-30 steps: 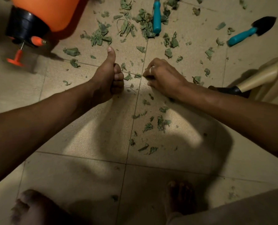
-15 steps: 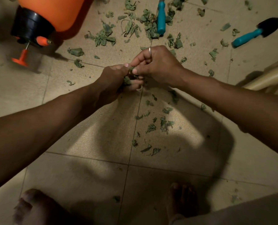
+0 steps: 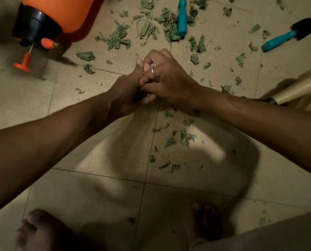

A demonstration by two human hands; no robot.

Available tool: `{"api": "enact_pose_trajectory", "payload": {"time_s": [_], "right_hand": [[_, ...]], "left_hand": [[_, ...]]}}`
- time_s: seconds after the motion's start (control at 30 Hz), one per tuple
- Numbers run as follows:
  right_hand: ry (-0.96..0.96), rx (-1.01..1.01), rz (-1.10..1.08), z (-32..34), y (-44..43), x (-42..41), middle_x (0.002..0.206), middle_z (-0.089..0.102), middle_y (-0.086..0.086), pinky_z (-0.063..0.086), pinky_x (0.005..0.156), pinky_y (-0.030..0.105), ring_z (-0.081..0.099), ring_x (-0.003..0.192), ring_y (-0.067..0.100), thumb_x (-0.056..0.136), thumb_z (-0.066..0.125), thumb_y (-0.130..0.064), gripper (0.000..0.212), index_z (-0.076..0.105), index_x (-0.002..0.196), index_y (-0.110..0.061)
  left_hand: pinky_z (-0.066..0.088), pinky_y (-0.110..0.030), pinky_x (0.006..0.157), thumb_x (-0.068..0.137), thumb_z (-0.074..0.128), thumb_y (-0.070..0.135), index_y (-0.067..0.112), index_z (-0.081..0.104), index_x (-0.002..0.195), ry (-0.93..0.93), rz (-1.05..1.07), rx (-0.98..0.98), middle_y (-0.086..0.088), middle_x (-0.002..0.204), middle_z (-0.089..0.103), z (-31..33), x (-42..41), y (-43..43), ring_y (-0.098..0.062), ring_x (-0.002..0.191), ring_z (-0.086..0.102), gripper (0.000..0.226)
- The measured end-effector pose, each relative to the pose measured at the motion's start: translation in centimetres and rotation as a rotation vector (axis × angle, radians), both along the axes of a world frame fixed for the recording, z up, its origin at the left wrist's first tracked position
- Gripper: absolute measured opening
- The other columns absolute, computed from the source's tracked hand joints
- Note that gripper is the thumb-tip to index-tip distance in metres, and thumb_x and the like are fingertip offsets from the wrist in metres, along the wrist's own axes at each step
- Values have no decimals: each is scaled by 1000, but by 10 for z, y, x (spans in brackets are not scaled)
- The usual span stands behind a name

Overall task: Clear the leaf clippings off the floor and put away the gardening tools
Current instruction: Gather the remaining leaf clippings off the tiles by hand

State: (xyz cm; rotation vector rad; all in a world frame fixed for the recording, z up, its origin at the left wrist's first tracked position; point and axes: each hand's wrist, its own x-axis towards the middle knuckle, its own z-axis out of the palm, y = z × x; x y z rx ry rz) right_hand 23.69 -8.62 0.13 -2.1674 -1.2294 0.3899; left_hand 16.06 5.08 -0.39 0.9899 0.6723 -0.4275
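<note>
Two hands now meet below and to the right of the orange pressure sprayer with a black pump cap [image 3: 60, 13]. A second ago the left hand [image 3: 125, 95] stood apart as a thumb-up fist while the right hand [image 3: 167, 82] picked at the floor. The right has since closed in against the left.

The left hand curls round a dark wad of torn green leaf clippings [image 3: 140, 96], thumb upright. The right hand's fingers bend over that wad; whether they pinch any clippings themselves cannot be told. Judgement: one small gathering is being consolidated, and clearing is at an early stage.

Most clippings lie loose on the beige tiled floor [image 3: 100, 196], thickest just right of the sprayer. Neither tool is put away. A teal-handled tool [image 3: 182, 19], its head out of frame, lies among them. A teal-handled trowel with a black blade [image 3: 289, 36] lies farther right.

A pale plastic chair [image 3: 303, 87] stands far right of the sprayer, close by the right forearm, and limits reach there. Open floor lies below the sprayer, toward the bare feet.
</note>
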Motion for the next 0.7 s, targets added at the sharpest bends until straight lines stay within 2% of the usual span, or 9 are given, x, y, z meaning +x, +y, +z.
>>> {"api": "enact_pose_trajectory", "payload": {"time_s": [0.07,0.17,0.23,0.27,0.37,0.47,0.53,0.6,0.7], "right_hand": [[80,6,6,2,-2,0,105,57,4,45,83,33,49,102,23,87,67,-28,13,80,91,-28],[343,117,-190,4,-9,8,105,55,0,48,82,21,54,98,9,90,63,-11,17,79,86,-16],[298,57,-330,2,-13,19,105,55,-4,51,83,19,56,95,4,88,65,-10,13,77,91,-13],[263,-36,-347,0,-14,24,108,55,-4,52,86,20,57,96,5,88,67,-14,17,76,101,-17],[216,-356,-262,-7,-15,24,126,49,-3,50,92,26,51,107,9,87,71,-40,51,60,135,-27],[78,-403,-149,-16,-9,6,122,48,2,43,80,29,43,109,16,82,69,-61,55,59,124,-25],[-44,-394,-113,-23,-3,-6,121,49,6,40,76,30,43,109,21,84,68,-59,53,60,121,-21],[-160,-395,-113,-30,2,-14,124,50,12,48,79,35,46,111,27,87,70,-48,49,63,123,-16],[-287,-394,-57,-41,9,-19,117,55,15,55,75,41,51,105,30,91,69,-29,29,69,112,-8]], "left_hand": [[47,-21,49,104,35,60,12,66,100,3,-50,139,0,65,64,-3,-3,4,-9,57,59,57],[35,-22,45,101,43,63,18,58,82,30,-48,202,5,61,49,-13,-3,21,-10,54,43,51],[29,-23,46,98,46,66,22,54,79,45,-18,167,7,64,42,-16,-2,32,-10,54,36,49],[27,-24,46,97,46,68,23,52,77,49,-12,165,7,65,39,-16,-2,35,-10,54,34,49],[21,-25,48,97,36,74,25,41,68,75,44,187,6,61,32,-12,0,39,-12,52,28,56],[17,-25,49,97,23,76,26,33,63,96,103,165,4,59,28,-9,4,39,-13,50,23,61],[16,-25,49,98,20,76,26,33,63,113,126,187,4,58,29,-9,5,38,-13,49,23,62],[15,-26,50,99,20,74,26,33,63,123,127,232,4,58,30,-10,5,36,-13,49,23,61],[16,-25,50,100,21,73,26,33,63,132,128,265,4,58,32,-13,5,36,-13,50,25,61]]}}
